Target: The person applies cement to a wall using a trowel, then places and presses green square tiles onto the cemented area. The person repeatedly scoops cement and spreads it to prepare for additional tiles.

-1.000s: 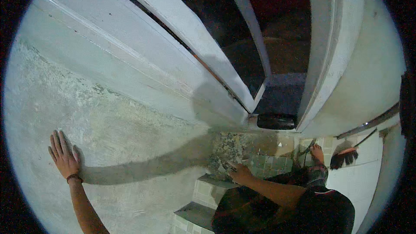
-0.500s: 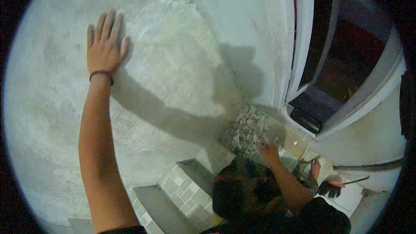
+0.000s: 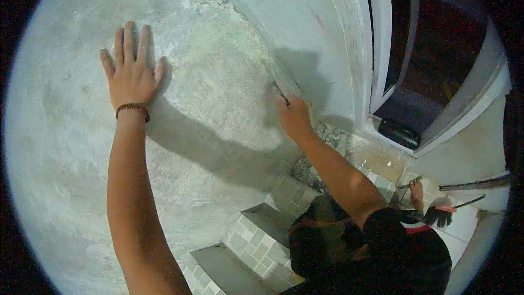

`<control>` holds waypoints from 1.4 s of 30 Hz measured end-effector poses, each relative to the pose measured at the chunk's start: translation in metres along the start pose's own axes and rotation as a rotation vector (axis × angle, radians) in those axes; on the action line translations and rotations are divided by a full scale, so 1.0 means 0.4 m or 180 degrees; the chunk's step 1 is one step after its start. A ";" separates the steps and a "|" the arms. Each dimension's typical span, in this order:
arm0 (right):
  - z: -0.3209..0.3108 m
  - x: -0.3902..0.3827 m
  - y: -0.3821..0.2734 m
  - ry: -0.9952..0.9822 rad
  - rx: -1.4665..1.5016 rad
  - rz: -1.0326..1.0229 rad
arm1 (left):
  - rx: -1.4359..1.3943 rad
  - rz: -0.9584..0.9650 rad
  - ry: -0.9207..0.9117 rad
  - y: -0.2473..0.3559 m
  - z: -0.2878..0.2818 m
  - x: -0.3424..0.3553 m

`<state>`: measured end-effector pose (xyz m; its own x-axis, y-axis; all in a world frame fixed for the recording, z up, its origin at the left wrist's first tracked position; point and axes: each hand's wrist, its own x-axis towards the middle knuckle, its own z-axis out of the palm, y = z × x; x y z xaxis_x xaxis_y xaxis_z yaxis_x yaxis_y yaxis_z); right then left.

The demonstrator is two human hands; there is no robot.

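A grey-white plastered wall (image 3: 207,65) with a rough, patchy surface fills the middle and left. My left hand (image 3: 132,79) lies flat on it, fingers spread, a dark beaded bracelet on the wrist. Closer to the corner, my right hand (image 3: 295,114) is closed around a small thin dark tool (image 3: 281,94), its tip at the wall. The tool's exact kind is too blurred to tell. A rough, flaking band of plaster (image 3: 218,0) runs along the wall's edge just above it. Crumbled rubble (image 3: 333,142) lies below, partly behind my right forearm.
Steps with small grey-green tiles (image 3: 259,240) and dark treads descend at the bottom. To the right is a white-framed opening (image 3: 376,38) with a dark object (image 3: 398,131) on its sill. A bare foot (image 3: 417,194) and a dark-bristled brush (image 3: 439,213) show at lower right.
My right hand has risen from beside the rubble to the wall, bringing the thin tool up. My left hand stays pressed on the wall, its fingers now spread wider.
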<state>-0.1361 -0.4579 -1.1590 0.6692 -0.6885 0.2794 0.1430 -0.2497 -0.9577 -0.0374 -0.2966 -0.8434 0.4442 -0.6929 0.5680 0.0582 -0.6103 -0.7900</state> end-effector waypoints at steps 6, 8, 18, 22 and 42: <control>0.088 0.096 -0.039 0.0139 -0.0114 0.0297 | 0.0074 0.0010 0.0216 0.000 0.026 0.004; 0.107 0.094 -0.037 0.0260 0.0131 0.0332 | 0.0165 0.0068 0.0288 -0.002 0.034 0.006; 0.116 0.097 -0.026 0.0258 0.0158 0.0313 | 0.0339 0.0029 0.0498 -0.005 0.051 0.002; 0.129 0.106 -0.015 0.0400 -0.0071 -0.0066 | 0.0277 0.0016 0.0504 -0.007 0.049 0.002; 0.121 0.137 -0.028 0.0565 -0.0357 -0.0150 | 0.0081 0.0025 0.0497 -0.004 0.046 0.000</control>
<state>-0.0658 -0.4598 -1.1364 0.5235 -0.7808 0.3410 0.0825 -0.3519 -0.9324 -0.0211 -0.2885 -0.8465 0.3004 -0.7501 0.5892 0.0790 -0.5960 -0.7991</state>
